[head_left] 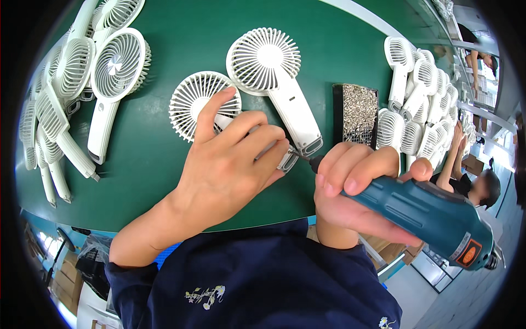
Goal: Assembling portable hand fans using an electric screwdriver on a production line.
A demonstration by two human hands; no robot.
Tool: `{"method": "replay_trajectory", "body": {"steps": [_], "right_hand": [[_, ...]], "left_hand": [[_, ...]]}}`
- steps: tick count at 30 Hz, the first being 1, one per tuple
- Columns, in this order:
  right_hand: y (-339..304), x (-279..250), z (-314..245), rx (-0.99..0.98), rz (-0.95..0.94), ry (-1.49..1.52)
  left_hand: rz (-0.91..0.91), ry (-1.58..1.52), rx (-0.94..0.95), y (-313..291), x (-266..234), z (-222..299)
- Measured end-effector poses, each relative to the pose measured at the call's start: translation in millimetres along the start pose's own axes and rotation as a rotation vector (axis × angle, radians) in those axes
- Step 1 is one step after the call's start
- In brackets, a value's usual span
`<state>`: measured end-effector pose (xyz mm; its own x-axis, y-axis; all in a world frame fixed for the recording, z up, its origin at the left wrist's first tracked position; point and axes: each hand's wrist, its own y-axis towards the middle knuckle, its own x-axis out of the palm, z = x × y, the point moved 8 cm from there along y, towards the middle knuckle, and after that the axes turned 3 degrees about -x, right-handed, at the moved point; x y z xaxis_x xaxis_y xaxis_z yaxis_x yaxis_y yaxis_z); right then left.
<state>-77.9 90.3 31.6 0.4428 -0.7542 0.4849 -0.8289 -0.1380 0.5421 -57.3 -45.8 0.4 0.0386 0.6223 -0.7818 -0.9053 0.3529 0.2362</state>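
A white handheld fan [183, 101] lies on the green table [192, 33] under my left hand [230, 153]. My left fingers wrap over its handle, most of which they hide. In my right hand [356, 186] is a teal electric screwdriver [416, 211], tilted so its bit [303, 156] meets the end of that handle. Whether the bit sits on a screw is too small to tell. Just beyond, a second white fan [274, 57] lies with its handle slanting toward me. To its right stands a black tray of small metal screws [359, 112].
Several white fans [115, 71] are heaped at the left edge of the table. Another pile of fans [424, 98] lies at the right, behind the tray. Farther right, a co-worker in a black top [466, 183] reaches toward that pile.
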Motion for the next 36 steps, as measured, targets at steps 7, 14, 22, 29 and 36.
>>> {"method": "replay_trajectory", "body": {"steps": [7,14,22,29,36], "right_hand": [[3.0,7.2,-4.4,0.169,-0.183,-0.078],[0.2,13.9,0.1,0.161,-0.174,-0.097],[-1.8,0.8,-22.8,-0.158,0.102,-0.095],[-16.6,-15.5,-12.6,-0.012,0.063,-0.068],[-22.6,-19.4,3.7,-0.024,0.103,-0.022]], "left_hand": [[0.006,-0.003,0.008,0.7,-0.9,0.7],[0.067,0.013,0.021,0.9,-2.5,1.6],[0.0,0.018,-0.001,-1.3,0.8,-1.4],[0.058,0.066,-0.031,2.5,-6.4,-6.5],[0.07,0.058,-0.036,1.2,-7.6,-6.8]]}}
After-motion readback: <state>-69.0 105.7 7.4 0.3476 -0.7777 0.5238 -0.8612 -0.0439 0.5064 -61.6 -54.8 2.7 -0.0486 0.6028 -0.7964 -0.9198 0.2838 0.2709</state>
